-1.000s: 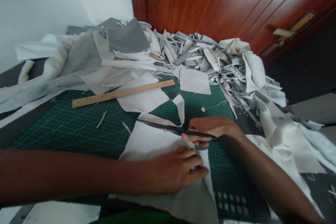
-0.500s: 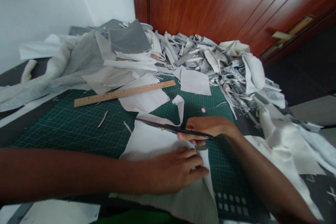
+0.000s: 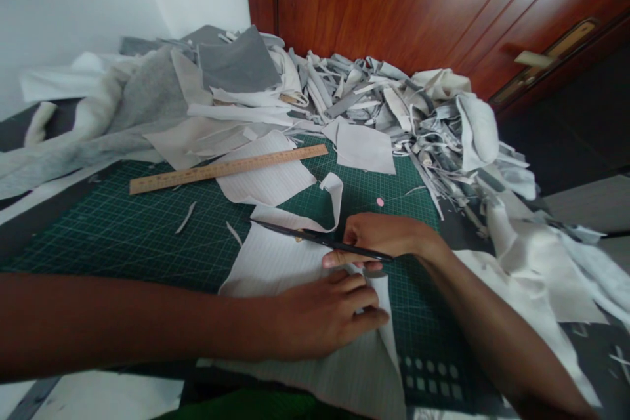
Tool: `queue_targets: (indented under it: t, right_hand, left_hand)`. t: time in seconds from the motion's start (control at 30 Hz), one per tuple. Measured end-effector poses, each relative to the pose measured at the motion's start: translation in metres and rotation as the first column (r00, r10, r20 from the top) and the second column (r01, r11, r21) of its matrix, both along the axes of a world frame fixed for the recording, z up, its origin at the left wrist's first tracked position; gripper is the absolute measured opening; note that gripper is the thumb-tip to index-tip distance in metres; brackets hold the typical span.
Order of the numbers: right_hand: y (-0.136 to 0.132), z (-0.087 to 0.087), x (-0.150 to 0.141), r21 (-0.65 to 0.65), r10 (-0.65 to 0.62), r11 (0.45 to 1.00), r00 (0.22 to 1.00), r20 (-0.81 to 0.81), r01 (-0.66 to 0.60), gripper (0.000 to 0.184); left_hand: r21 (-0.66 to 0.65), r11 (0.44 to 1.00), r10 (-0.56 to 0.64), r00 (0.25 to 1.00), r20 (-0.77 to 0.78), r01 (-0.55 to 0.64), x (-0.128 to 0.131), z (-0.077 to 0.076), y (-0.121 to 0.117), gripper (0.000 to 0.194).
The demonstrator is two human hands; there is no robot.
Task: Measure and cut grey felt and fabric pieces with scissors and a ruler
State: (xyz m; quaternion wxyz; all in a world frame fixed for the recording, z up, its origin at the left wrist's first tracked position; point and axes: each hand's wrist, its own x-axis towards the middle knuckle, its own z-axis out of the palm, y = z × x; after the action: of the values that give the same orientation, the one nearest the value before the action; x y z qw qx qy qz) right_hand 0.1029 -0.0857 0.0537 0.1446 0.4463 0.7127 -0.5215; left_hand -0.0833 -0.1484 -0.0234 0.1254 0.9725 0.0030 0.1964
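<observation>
A pale, finely striped piece of fabric (image 3: pixel 275 262) lies over the green cutting mat. Across its far part, my right hand (image 3: pixel 381 236) grips black-handled scissors (image 3: pixel 315 237), whose dark blades point left to the fabric's far left edge. A narrow strip of the same cloth (image 3: pixel 335 200) curls up on the far side of the blades. My left hand (image 3: pixel 329 315) rests palm down on the fabric, just nearer than the scissors, its fingers a little bent and apart. Near the right edge the cloth rises in a small fold (image 3: pixel 378 285) beside my left fingertips.
A wooden ruler (image 3: pixel 231 169) lies across another striped piece (image 3: pixel 266 187) on the cutting mat (image 3: pixel 123 236). Heaped grey and white scraps (image 3: pixel 364 95) line the back and right, before a brown door (image 3: pixel 384 6). A pink disc (image 3: pixel 380 202) sits beyond my right hand.
The whole view has shifted slightly. My hands, the scissors and the fabric keep nearly the same places relative to one another.
</observation>
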Motion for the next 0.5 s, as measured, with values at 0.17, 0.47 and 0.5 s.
queue_targets:
  t: [0.17, 0.47, 0.5]
  right_hand:
    - [-0.001, -0.005, 0.000, 0.063, 0.020, 0.998, 0.999, 0.041, -0.023, 0.061]
    - [-0.003, 0.005, 0.002, 0.036, 0.049, 0.998, 0.997, 0.064, -0.051, 0.063]
    - [-0.003, 0.006, 0.004, 0.011, 0.074, 0.997, 0.997, 0.031, -0.075, 0.062]
  left_hand:
    - [0.003, 1.000, -0.011, 1.000, -0.010, 0.011, 0.000, 0.002, 0.001, 0.026]
    - [-0.039, 0.999, -0.014, 0.999, -0.045, 0.012, -0.001, 0.001, 0.002, 0.030]
    - [-0.041, 0.999, -0.014, 0.999, -0.043, 0.012, -0.002, 0.001, 0.002, 0.031]
